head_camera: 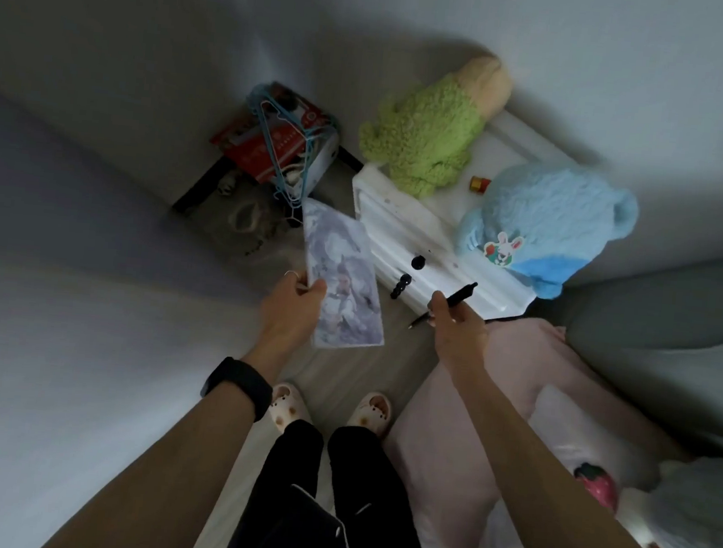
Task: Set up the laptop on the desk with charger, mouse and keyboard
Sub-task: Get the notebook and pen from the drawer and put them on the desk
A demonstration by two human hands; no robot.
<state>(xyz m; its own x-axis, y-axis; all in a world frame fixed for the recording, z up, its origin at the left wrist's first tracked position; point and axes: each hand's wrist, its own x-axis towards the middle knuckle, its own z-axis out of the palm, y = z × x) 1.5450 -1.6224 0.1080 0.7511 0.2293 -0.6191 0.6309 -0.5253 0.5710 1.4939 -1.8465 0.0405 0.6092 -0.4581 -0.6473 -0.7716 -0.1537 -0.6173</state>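
Glossy flat booklet (341, 281) — left hand (293, 307) gripping.

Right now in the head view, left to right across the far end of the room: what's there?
Red box with hangers → green plush toy → small red item on the white cabinet → blue plush bear.

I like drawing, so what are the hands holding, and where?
The left hand grips a pale picture book by its left edge. The right hand pinches a black pen around its middle.
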